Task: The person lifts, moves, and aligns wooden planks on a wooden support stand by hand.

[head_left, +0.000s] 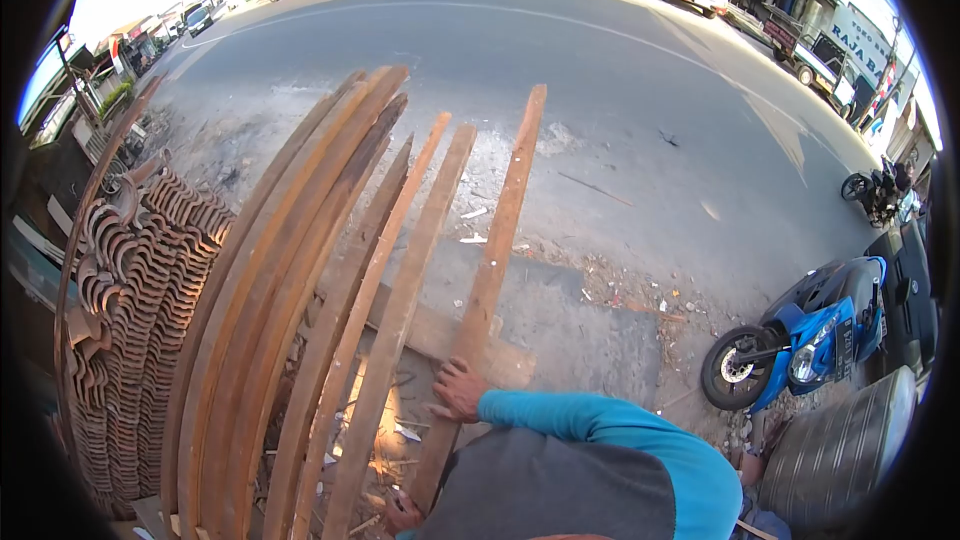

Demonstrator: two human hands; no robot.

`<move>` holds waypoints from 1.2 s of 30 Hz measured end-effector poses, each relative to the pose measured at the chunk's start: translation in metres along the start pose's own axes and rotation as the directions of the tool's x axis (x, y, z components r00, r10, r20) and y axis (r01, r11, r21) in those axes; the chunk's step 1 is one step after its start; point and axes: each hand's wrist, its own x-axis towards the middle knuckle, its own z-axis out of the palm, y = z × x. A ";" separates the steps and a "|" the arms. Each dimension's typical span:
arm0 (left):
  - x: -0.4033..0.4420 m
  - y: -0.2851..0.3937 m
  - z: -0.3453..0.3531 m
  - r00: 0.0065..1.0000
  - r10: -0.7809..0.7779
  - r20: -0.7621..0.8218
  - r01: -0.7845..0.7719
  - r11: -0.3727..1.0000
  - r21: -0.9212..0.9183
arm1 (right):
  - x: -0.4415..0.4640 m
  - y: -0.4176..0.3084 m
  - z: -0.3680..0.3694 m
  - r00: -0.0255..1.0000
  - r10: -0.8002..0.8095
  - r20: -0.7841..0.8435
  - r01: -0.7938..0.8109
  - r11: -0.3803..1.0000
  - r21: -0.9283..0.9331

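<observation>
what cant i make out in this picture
All in the head view:
bare left hand: forearm mostly cut off by the bottom edge
bare right hand: palm hidden by its own back
long brown wooden planks: some near ends cut off, bottom edge
blue motorbike: number plate too small to read

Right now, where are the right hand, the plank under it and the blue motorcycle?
Right hand [460, 390], head view: back of the hand.
Plank [489, 280], head view: face, mid-length.
Blue motorcycle [822, 332], head view: front bodywork.
</observation>
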 end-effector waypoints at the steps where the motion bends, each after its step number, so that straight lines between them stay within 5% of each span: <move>1: 0.004 -0.018 0.013 0.994 0.105 -0.021 -0.104 0.994 0.043 | 0.000 0.001 0.002 1.000 -0.011 -0.009 0.011 1.000 0.002; 3: 0.009 -0.050 0.038 0.899 0.423 -0.114 -0.385 0.887 0.255 | -0.001 0.002 0.004 1.000 -0.021 -0.021 0.022 1.000 0.002; 6: 0.018 -0.061 0.040 0.979 0.203 0.016 -0.204 0.976 0.073 | -0.001 0.003 0.007 0.999 -0.022 -0.044 0.022 1.000 0.008; 16: 0.028 -0.083 0.049 0.972 0.232 0.026 -0.234 0.970 0.061 | 0.000 0.002 0.005 0.999 -0.030 -0.030 0.030 0.999 0.019; 18: 0.023 -0.069 0.037 0.921 -0.248 0.299 0.249 0.968 0.035 | 0.000 0.002 0.008 0.998 -0.036 -0.051 0.036 0.999 0.004; 19: 0.015 -0.037 0.018 0.921 -0.250 0.299 0.252 0.967 0.035 | 0.000 0.003 0.010 0.998 -0.035 -0.056 0.036 0.999 0.006; 21: -0.003 0.023 -0.014 0.993 -0.114 0.013 0.115 0.977 -0.182 | 0.000 0.003 0.010 0.998 -0.036 -0.059 0.037 0.999 0.008; 25: -0.003 0.021 -0.016 0.992 -0.117 0.056 0.124 0.981 -0.149 | 0.000 0.001 0.004 1.000 -0.019 -0.022 0.019 1.000 0.021; 27: -0.004 0.052 -0.042 0.975 -0.211 0.075 0.210 0.978 0.015 | 0.000 0.000 0.002 1.000 -0.019 -0.017 0.020 0.999 0.030; 36: -0.002 0.067 -0.052 0.966 -0.253 0.053 0.253 0.967 0.005 | 0.001 -0.001 0.004 1.000 0.004 0.015 -0.004 1.000 0.019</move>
